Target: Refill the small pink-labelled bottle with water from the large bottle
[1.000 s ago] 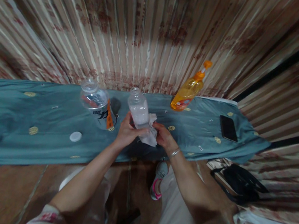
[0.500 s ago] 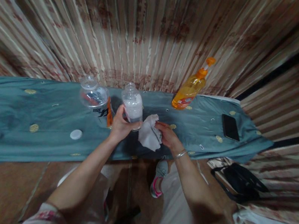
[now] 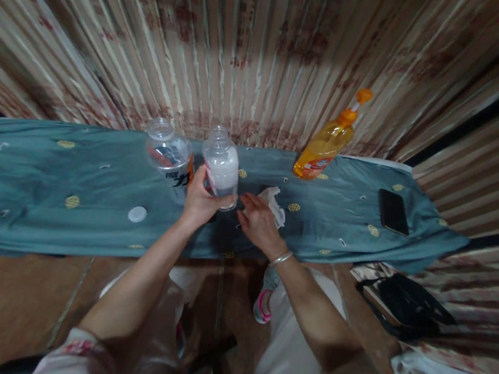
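A clear bottle (image 3: pixel 224 173) with whitish contents and no cap is upright in my left hand (image 3: pixel 203 202), whose fingers and thumb wrap its lower part. Just right of the bottle's base is my right hand (image 3: pixel 260 222), its fingers apart and holding nothing. Behind that hand a crumpled white tissue (image 3: pixel 274 204) lies on the green cloth, partly hidden by the hand. To the left of the bottle stands a larger clear jar (image 3: pixel 171 158) with an orange and black label, its mouth uncovered. A round white lid (image 3: pixel 137 214) lies flat nearer the front.
An orange pump bottle (image 3: pixel 325 149) stands at the back right of the cloth-covered table (image 3: pixel 31 176). Farther right lies a black phone (image 3: pixel 393 212). Pleated curtains (image 3: pixel 273 44) hang behind. A black bag (image 3: pixel 407 303) is below the table's right end.
My right hand has let go of the tissue, which now lies on the cloth, and has moved left towards the bottle. My left hand keeps its hold. The view has shifted slightly.
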The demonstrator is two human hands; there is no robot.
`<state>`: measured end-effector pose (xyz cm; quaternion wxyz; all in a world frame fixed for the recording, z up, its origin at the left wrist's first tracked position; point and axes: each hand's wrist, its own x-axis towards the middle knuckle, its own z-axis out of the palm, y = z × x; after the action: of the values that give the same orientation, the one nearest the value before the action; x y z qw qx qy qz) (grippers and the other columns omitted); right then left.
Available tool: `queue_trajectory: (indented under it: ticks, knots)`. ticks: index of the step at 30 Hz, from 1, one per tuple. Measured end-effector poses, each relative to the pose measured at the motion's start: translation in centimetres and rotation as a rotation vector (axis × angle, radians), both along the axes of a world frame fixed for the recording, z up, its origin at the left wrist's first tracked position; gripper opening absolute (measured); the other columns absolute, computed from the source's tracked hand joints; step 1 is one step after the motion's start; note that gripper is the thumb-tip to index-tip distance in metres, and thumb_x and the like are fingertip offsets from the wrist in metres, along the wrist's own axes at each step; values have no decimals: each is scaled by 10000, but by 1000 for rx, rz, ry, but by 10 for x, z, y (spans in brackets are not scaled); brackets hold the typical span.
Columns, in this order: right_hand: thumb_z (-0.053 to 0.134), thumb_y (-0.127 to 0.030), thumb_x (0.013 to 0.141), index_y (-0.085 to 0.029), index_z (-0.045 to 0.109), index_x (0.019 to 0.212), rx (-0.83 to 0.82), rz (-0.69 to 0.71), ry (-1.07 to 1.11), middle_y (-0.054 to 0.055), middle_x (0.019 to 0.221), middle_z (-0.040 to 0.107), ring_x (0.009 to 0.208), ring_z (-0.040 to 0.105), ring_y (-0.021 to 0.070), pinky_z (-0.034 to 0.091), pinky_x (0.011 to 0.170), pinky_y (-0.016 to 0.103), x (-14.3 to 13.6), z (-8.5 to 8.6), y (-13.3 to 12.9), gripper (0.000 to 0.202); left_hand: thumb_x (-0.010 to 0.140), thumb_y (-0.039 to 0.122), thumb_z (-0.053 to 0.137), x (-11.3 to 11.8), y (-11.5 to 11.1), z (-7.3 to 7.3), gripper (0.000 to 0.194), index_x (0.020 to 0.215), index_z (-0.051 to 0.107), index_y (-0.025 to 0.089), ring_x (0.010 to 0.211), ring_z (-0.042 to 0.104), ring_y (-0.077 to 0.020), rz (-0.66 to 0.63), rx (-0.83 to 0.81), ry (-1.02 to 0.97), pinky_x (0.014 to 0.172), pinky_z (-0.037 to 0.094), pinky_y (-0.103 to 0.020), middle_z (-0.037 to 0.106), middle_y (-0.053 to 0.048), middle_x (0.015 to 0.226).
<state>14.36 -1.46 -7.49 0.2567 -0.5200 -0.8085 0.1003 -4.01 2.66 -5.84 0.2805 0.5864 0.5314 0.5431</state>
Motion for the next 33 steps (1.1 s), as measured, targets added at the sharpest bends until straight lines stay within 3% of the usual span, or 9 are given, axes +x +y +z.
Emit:
queue_trajectory:
  ticks: [5,11,14,18,23,27,30,33]
  knots:
    - [757,-312,973,-96,690,1291,-122,47,37,213,1257,764,1210,719,336,570,1085,489,-28,-4,1,391,505,299,964,-8,-2,4,763,1175,609,222,997,698,-247,13,28,9,867,575,-358,705,-17,1082]
    - [853,-382,905,-124,691,1301,-156,109,40,207,1298,763,1262,706,359,538,1125,515,-47,-14,5,499,499,298,970,-13,-4,4,772,1181,617,219,1003,704,-257,26,24,5,883,578,-380,717,-22,1091]
    - [832,-357,924,-147,705,1293,-162,147,36,198,1293,775,1297,698,356,522,1148,519,-58,-20,7,443,499,293,973,-12,-5,2,821,1232,608,226,1047,710,-264,26,25,2,906,582,-381,720,-31,1137]
    - [769,-215,954,-154,724,1252,-159,149,-2,190,1288,782,1290,708,327,533,1139,488,-65,-21,4,307,508,291,970,-12,-5,1,802,1225,614,233,1061,701,-263,20,28,7,928,584,-389,712,-34,1144]
    - [768,-192,942,-157,750,1178,-156,91,-3,166,1176,806,1184,741,310,580,1068,465,-36,-12,-6,239,506,280,976,-13,-4,-1,805,1225,617,238,1080,695,-268,-1,16,18,958,576,-400,709,-36,1147]
    - [788,-212,907,-198,753,1220,-160,-64,206,137,1206,812,1141,759,303,600,1041,484,10,0,-6,315,527,276,965,-11,-5,-4,778,1224,621,241,1099,695,-274,-30,-12,32,986,569,-420,712,-42,1158]
    - [783,-326,894,-247,734,1255,-148,-135,516,72,1174,826,1035,784,257,625,1001,456,35,22,1,372,526,267,965,-5,-9,-7,769,1217,629,234,1122,697,-285,-61,-39,44,1016,559,-446,713,-51,1174]
    - [782,-421,878,-252,721,1256,-89,-53,782,65,1199,821,1089,777,241,620,1019,429,47,56,11,419,515,257,969,5,-14,-11,785,1224,633,230,1142,699,-303,-106,-59,59,1045,549,-476,717,-59,1182]
